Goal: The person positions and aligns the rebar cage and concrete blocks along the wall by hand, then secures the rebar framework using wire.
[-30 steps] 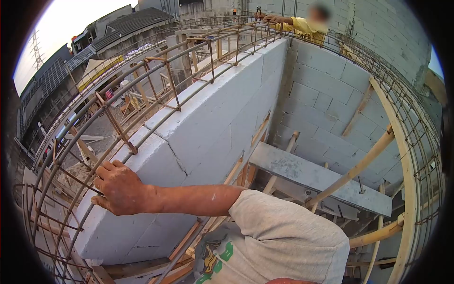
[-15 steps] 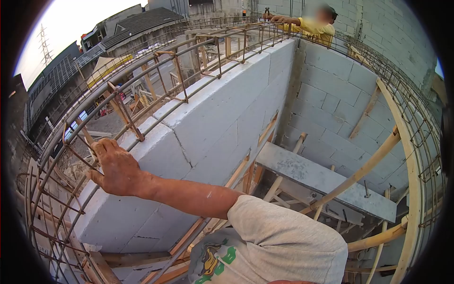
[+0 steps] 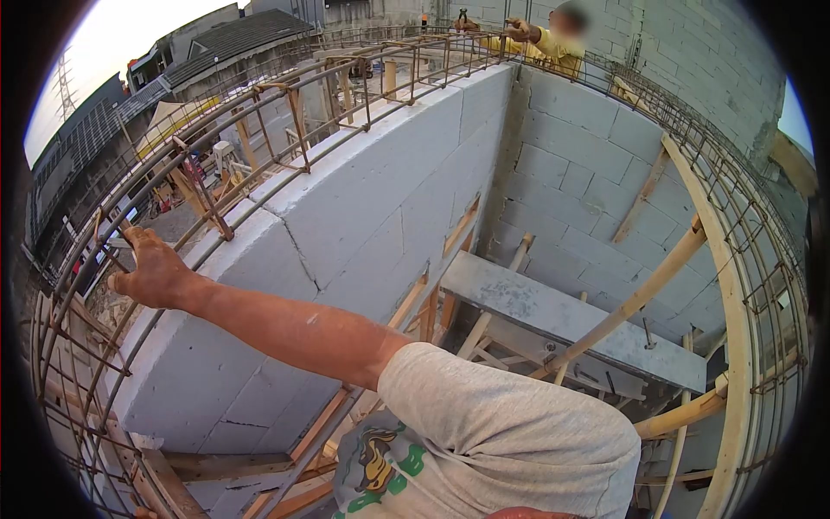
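My right hand [image 3: 158, 273] reaches across to the left, its back toward me. Its fingers are curled around the thin rods of a rebar cage [image 3: 206, 192], with the thumb on the lower side; where the fingertips end is hidden. The cage is made of long bars tied with rusty square stirrups. It runs along the top of a pale block wall [image 3: 389, 199], just beyond my forearm. My left hand is out of view.
Another person in a yellow top [image 3: 558, 52] stands at the far corner, one hand holding pliers [image 3: 463, 16]. Below right are a grey plank [image 3: 571, 320], bamboo poles [image 3: 622, 303] and a curved timber strip [image 3: 735, 346]. More rebar [image 3: 761, 233] curves along the right.
The view has shifted, so the scene sits further left and slightly higher. My right hand stays at the same part of the cage. The other person's hands have moved apart.
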A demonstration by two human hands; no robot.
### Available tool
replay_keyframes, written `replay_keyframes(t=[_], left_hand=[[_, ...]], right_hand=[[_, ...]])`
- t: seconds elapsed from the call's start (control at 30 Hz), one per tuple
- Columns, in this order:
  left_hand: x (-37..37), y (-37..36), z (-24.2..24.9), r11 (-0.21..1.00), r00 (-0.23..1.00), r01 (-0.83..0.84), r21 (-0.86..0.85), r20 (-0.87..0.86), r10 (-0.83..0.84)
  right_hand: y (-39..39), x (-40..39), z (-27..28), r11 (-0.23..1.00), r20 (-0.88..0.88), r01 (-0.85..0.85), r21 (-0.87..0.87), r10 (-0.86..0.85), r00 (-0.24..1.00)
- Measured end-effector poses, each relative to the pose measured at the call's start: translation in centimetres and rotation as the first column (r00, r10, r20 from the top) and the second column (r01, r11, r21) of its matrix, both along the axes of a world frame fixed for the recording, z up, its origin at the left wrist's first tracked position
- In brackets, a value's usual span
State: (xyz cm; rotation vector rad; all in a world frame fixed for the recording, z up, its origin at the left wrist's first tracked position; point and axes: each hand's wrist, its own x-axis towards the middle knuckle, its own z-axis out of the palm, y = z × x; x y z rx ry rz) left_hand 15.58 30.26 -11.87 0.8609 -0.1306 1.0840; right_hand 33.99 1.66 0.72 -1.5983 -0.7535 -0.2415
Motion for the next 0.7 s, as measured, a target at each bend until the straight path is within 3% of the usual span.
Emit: replay_keyframes(t=[0.17, 0.23, 0.27, 0.37, 0.4, 0.43, 0.5, 0.57, 0.67, 0.7], left_hand=[[-2.2, 0.3, 0.1, 0.997, 1.0, -0.003, 0.077, 0.03, 0.0], [-6.2, 0.0, -0.5, 0.989, 0.996, -0.023, 0.144, 0.085, 0.011], [-8.5, -0.7, -0.5, 0.981, 0.992, -0.052, 0.185, 0.121, 0.03], [-13.9, -4.6, 0.3, 0.916, 0.964, -0.152, 0.371, 0.262, 0.053], [-13.9, -5.1, 0.6, 0.882, 0.964, -0.141, 0.45, 0.266, 0.019], [-13.8, -5.1, 0.7, 0.845, 0.969, -0.131, 0.518, 0.247, -0.001], [-13.9, -4.2, 1.0, 0.782, 0.982, -0.079, 0.618, 0.181, -0.044], [-13.5, -4.6, 1.0, 0.77, 0.969, -0.108, 0.629, 0.24, -0.06], [-13.4, -3.7, 0.7, 0.727, 0.959, -0.12, 0.676, 0.267, -0.09], [-13.5, -3.2, 0.4, 0.719, 0.96, -0.126, 0.684, 0.266, -0.084]], right_hand=[[0.4, 1.0, -0.8, 0.999, 0.049, 0.038, 0.01, -0.039, 0.998], [-1.1, 0.2, 0.3, 0.997, 0.005, 0.03, -0.066, -0.029, 1.0], [-1.0, 0.6, -0.2, 0.998, 0.081, 0.06, -0.028, -0.058, 0.995], [-2.2, 0.5, 0.5, 0.991, 0.045, -0.074, -0.108, 0.08, 0.996], [-1.8, 1.0, -0.2, 0.99, 0.072, -0.138, -0.036, 0.141, 0.987], [-2.3, 0.0, 0.6, 0.977, -0.034, -0.19, -0.096, 0.188, 0.982], [-1.9, -0.4, 0.3, 0.989, 0.028, -0.129, -0.069, 0.131, 0.991], [-2.1, 0.5, 0.0, 0.994, 0.05, -0.06, -0.092, 0.065, 0.997], [-1.8, -0.7, -1.0, 0.987, 0.223, 0.161, -0.026, -0.151, 0.963], [-1.7, -1.8, -1.5, 0.971, 0.361, 0.236, 0.043, -0.236, 0.902]])
